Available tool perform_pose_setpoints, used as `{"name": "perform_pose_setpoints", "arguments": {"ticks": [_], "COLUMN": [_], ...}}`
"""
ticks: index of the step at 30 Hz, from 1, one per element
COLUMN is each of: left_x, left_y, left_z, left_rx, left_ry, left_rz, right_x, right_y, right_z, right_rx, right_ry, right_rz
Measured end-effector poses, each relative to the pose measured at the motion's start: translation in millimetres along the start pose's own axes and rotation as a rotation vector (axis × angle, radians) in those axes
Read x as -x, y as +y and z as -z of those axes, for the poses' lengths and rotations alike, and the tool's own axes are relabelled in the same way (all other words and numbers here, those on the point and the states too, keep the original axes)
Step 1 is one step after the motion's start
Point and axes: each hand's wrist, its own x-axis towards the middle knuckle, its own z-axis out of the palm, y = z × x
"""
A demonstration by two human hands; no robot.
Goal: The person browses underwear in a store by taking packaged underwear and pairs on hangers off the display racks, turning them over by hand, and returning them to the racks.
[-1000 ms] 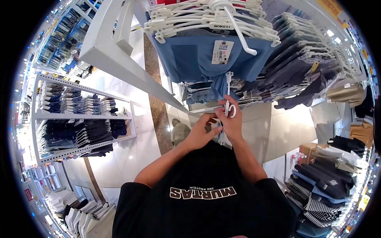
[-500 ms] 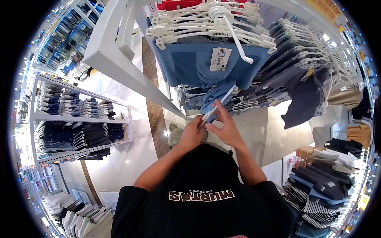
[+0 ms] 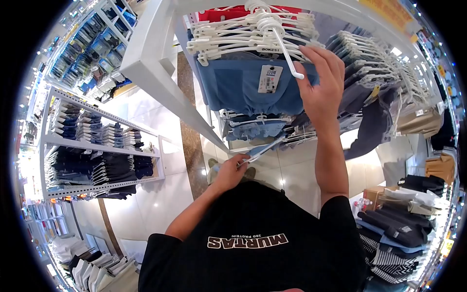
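white display prong (image 3: 290,57) just beside right fingers (image 3: 316,59); row of white hangers (image 3: 228,44) hung along it, mostly left of fingers.

one head-worn wide view, facing forward and down, left hand (image 3: 231,173) and right hand (image 3: 323,92) near

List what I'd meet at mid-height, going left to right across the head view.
White clothes rack, left grip, white hanger held in it, right grip, dark grey hanging garment, tan garment.
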Motion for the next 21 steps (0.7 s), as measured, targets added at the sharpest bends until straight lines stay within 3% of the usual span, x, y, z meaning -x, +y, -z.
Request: {"name": "perform_pose_setpoints", "arguments": {"ticks": [9,18,21], "left_x": [7.2,5.9,-0.9], "left_y": [2.3,0.2,-29.7], "left_z": [1.3,2.2,-6.5], "left_rx": [-0.01,0.068,0.139], "left_ry": [0.017,0.018,-0.048], "left_rz": [0.009,0.001,-0.031], "right_x": [-11.1,-0.2,28.1], "right_y": [9.8,5.9,23.9], "right_z": [-21.7,33.3,47.9], "right_rx": [0.112,-0.092,-0.186], "right_ry": [-0.149,-0.045,-0.01], "right_rz": [0.02,-0.086,-0.112]}}
